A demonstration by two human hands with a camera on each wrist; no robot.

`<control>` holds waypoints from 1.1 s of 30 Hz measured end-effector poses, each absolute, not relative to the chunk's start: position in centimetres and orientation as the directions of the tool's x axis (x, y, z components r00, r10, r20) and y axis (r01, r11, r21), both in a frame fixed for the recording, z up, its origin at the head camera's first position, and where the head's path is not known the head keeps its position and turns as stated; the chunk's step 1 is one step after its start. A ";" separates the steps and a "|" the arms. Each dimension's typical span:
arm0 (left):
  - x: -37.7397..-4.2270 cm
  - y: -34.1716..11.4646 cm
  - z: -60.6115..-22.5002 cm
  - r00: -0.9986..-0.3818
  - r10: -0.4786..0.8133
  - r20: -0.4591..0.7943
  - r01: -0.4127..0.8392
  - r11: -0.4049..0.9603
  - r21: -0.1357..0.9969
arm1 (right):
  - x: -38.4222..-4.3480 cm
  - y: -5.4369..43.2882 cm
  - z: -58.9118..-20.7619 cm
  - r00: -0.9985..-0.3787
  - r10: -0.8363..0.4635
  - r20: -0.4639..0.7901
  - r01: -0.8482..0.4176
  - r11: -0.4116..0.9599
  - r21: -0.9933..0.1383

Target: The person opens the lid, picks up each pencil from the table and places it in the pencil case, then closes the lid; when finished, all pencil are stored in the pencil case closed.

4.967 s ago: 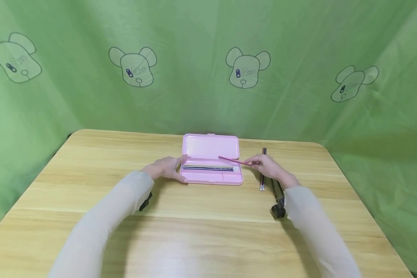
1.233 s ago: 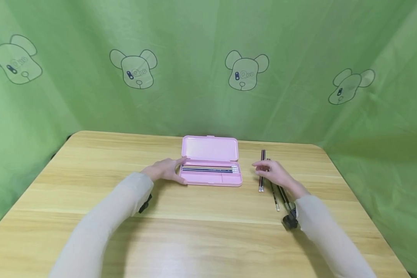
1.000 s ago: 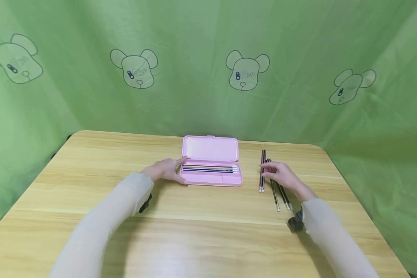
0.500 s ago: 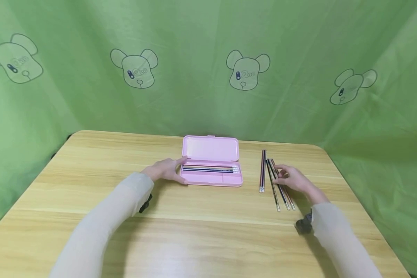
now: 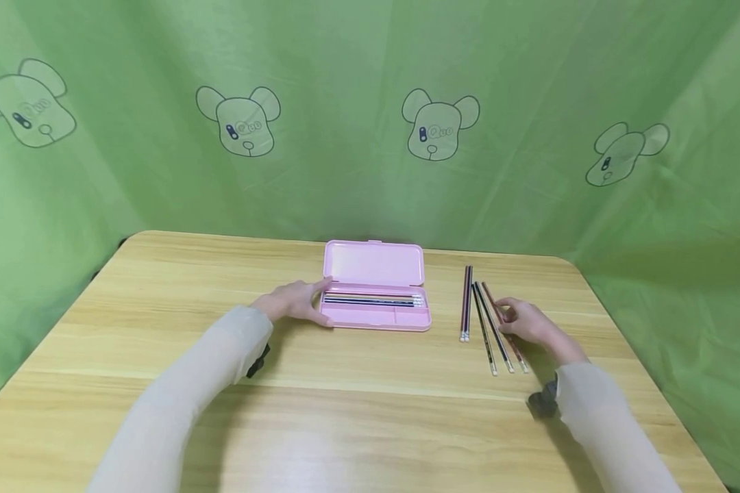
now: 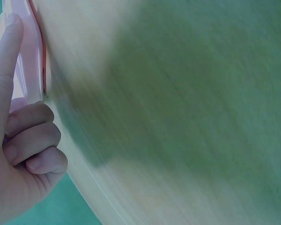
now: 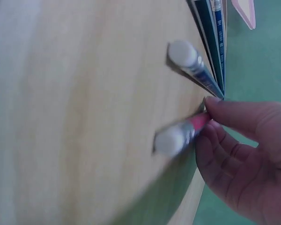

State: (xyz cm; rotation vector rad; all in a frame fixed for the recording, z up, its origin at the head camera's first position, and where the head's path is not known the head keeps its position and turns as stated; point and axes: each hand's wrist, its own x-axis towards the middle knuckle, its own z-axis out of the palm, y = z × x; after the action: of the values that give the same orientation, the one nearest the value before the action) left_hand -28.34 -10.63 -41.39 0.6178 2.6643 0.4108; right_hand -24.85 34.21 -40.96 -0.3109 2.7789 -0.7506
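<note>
A pink pencil case [image 5: 358, 315] lies with its lid raised toward the back of the table, several pencils [image 5: 370, 300] in its long compartment. My left hand [image 5: 292, 301] holds the case's left end between thumb and forefinger; in the left wrist view its other fingers [image 6: 33, 136] are curled. On the right, my right hand [image 5: 527, 323] pinches a red pencil [image 5: 518, 356], whose white eraser end [image 7: 171, 140] points toward the right wrist camera. Left of it lie a dark blue pencil [image 5: 498, 337] and a dark pencil [image 5: 484, 332], fanned out.
Two pencils [image 5: 465, 305] lie side by side between the case and the fanned ones. The wooden table [image 5: 358, 411] has its back edge just behind the case. A green curtain [image 5: 345, 185] with bear-head prints hangs behind and at both sides.
Five seconds ago my right hand held a red pencil at the case; it has since moved right to the fanned pencils and shifted the rightmost one slightly away. The left hand stays put.
</note>
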 end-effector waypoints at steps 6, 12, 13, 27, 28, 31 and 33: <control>-28.3 -10.6 -41.4 -0.834 0.467 -0.293 0.360 0.864 0.351 | -24.9 34.3 -41.0 -0.946 -0.240 -0.217 -0.099 0.854 -0.511; -28.3 -10.7 -41.4 -0.831 0.474 -0.292 0.364 0.859 0.360 | -24.9 34.5 -40.7 -0.944 -0.249 -0.218 -0.099 0.842 -0.531; -28.3 -10.7 -41.4 -0.830 0.476 -0.290 0.366 0.858 0.361 | -24.9 34.6 -40.7 -0.944 -0.252 -0.215 -0.103 0.840 -0.533; -28.3 -10.7 -41.2 -0.831 0.473 -0.293 0.366 0.861 0.353 | -25.5 33.9 -40.0 -0.954 -0.283 -0.096 -0.194 0.830 -0.523; -28.3 -10.7 -41.2 -0.831 0.473 -0.294 0.365 0.861 0.354 | -25.5 33.7 -39.9 -0.954 -0.287 -0.086 -0.204 0.832 -0.516; -28.3 -10.7 -41.3 -0.829 0.474 -0.296 0.364 0.860 0.358 | -25.7 32.9 -39.5 -0.953 -0.295 -0.063 -0.227 0.839 -0.494; -28.4 -10.7 -41.3 -0.829 0.474 -0.295 0.364 0.860 0.358 | -25.8 32.2 -39.3 -0.952 -0.299 -0.059 -0.235 0.844 -0.482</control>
State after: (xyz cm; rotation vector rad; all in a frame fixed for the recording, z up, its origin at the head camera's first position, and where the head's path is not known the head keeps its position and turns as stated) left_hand -28.36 -10.72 -41.33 0.6230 2.6569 0.4060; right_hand -25.83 32.25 -39.28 -0.4209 2.8887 -0.7297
